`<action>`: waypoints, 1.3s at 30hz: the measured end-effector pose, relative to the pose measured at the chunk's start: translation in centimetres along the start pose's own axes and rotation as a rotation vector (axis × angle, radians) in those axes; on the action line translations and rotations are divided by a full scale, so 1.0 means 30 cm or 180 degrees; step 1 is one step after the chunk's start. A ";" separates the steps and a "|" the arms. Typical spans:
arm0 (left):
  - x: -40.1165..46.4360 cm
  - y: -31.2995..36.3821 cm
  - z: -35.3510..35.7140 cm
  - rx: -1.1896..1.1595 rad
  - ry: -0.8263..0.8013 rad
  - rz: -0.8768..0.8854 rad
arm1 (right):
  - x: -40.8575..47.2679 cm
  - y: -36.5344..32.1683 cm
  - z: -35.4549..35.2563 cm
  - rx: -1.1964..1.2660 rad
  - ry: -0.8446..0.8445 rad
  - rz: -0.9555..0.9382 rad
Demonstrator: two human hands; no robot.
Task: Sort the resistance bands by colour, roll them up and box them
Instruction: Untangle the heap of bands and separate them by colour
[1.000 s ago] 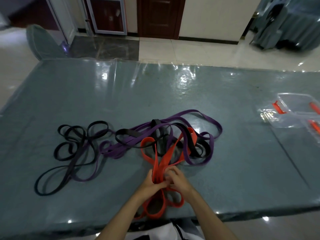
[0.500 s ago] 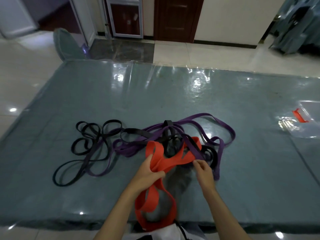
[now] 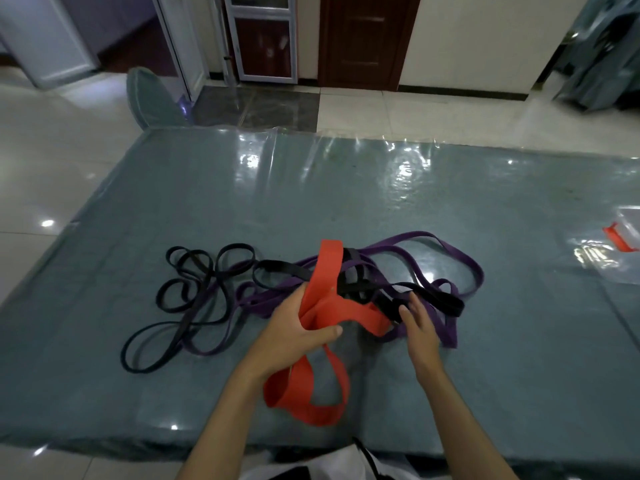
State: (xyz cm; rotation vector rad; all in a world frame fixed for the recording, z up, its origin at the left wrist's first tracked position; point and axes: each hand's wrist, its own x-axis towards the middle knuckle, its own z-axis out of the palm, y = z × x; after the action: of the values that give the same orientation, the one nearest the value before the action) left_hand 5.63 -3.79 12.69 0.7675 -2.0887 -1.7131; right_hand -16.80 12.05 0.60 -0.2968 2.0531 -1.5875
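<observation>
Table: grey plastic-covered table carries all bands, unsorted.
Purple bands: long purple rubber loops tangled mid-table with black loops.
Red band: wide red-orange rubber band lifted partway clear, not rolled.
Box: clear plastic box at right edge; contents unclear.
Left hand: clamped round red band.
Right hand: fingers spread, on the tangle.
Progress: judged early; sorting begun, rolling and boxing outstanding.

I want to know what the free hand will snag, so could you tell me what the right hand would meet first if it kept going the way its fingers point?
Probably the black band: the right hand has its fingertips almost on it, though depth is unclear.
</observation>
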 end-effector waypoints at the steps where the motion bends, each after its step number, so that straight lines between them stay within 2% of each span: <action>1: 0.006 0.018 -0.013 -0.0018 0.0082 0.0014 | 0.005 0.001 0.004 0.0007 -0.0081 0.0024; 6: 0.049 0.079 -0.077 -0.0219 0.0507 0.0115 | 0.013 -0.018 0.031 -0.0129 -0.0303 0.0008; 14: 0.186 0.134 -0.096 -0.0025 0.0792 0.0237 | 0.051 -0.269 0.080 -0.0216 -0.0999 -0.0471; 24: 0.584 0.229 -0.139 0.0542 0.0945 0.0404 | 0.177 -0.302 0.086 -0.0161 -0.1003 -0.0093; 30: 0.905 0.198 -0.157 0.0645 0.1091 0.0470 | 0.268 -0.245 0.075 -0.0016 -0.0858 0.0197; 34: 1.116 0.069 -0.135 0.0865 0.1057 0.0216 | 0.344 -0.204 0.071 0.0042 -0.0794 0.0350; 39: 1.280 -0.191 -0.106 0.1286 0.0827 -0.0735 | 0.415 -0.147 0.048 -0.0075 -0.0711 0.0453</action>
State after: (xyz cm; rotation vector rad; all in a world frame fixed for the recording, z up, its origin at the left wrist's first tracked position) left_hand -22.15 -29.90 4.73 1.3177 -2.2512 -1.2139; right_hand -27.10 3.68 1.19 -0.3140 1.8793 -1.3805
